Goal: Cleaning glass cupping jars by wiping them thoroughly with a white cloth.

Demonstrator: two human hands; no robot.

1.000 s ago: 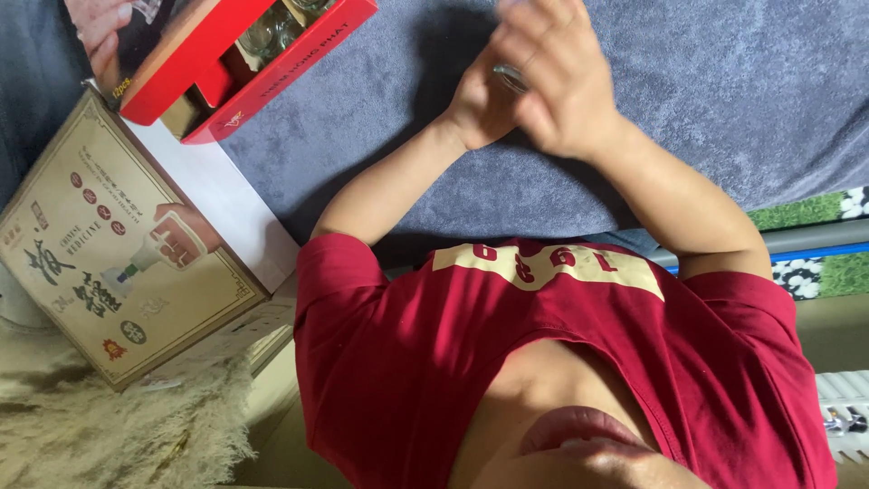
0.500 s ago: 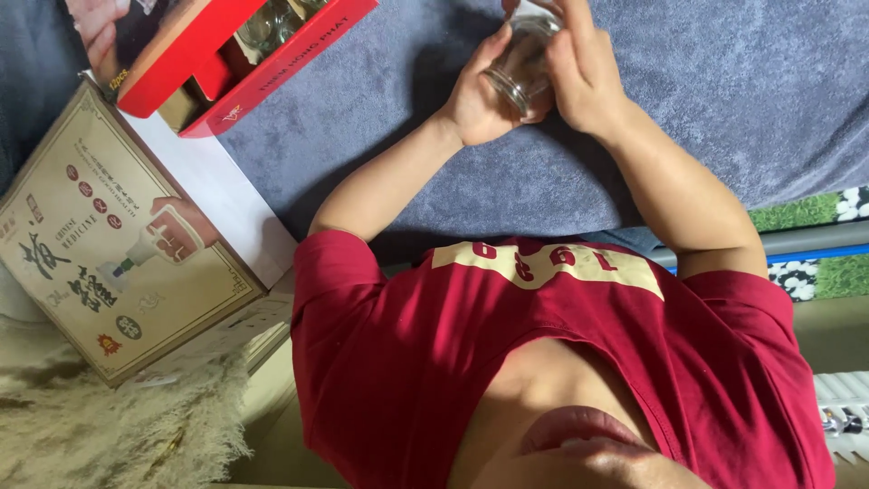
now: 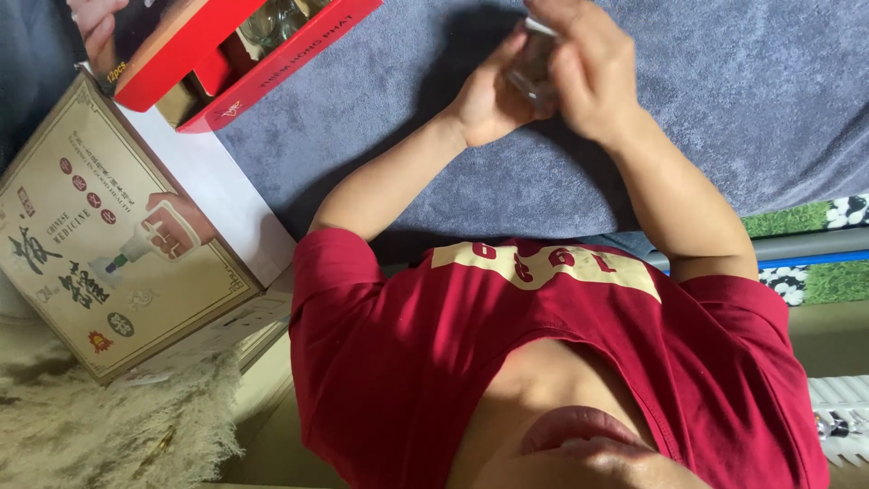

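Nearest the camera: red T-shirt (image 3: 507, 362), soft knit, with a cream printed band across the chest. Both bare forearms run up from it toward the top of the frame.

Change since half a second ago: the small glass cup (image 3: 529, 68) was in plain sight between the palms. Now the hands have closed in and shifted toward the top edge, so most of it is covered. A second ago it was almost fully hidden, so it is being turned over in the hands. It hasn't been set down and hasn't left the grip.

Left hand (image 3: 489, 100): curled, palm and thumb cupping the glass from that side. Right hand (image 3: 597, 81): fingers wrapped over the top and far side, closed on it. Only a sliver of glass shows, clear, hard and rounded, held above the cloth and clear of it.

Under the hands: grey-blue cloth (image 3: 724, 109), with a short, matte nap like towel or fleece.

Far left: a red cardboard box (image 3: 272, 63), open, with brown dividers and more clear glass pieces in the compartments. Just beside it is a flat beige box (image 3: 118, 244), printed lid, rigid and rectangular. At the lower-left corner is pale, fluffy plume-like fibre (image 3: 100, 435).
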